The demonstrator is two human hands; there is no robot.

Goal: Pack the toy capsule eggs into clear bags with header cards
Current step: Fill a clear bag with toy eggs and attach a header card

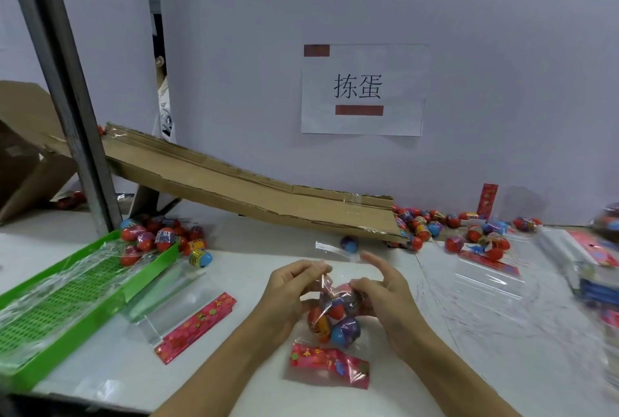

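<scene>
A clear bag [335, 313] holding several red and blue capsule eggs lies on the white table in front of me, its pink header card [330, 363] at the near end. My left hand [291, 292] pinches the bag's open far edge between thumb and fingers. My right hand [382, 292] curls round the bag's right side, its forefinger stretched up. Loose eggs are heaped by the green tray [164, 239] and below the ramp's end [445, 229].
A cardboard ramp [241, 185] slopes down from the left to the table. The green slotted tray [63, 289] sits at left, with empty carded bags [187, 316] beside it. More empty bags [489, 272] lie at right. A grey post [67, 98] stands at left.
</scene>
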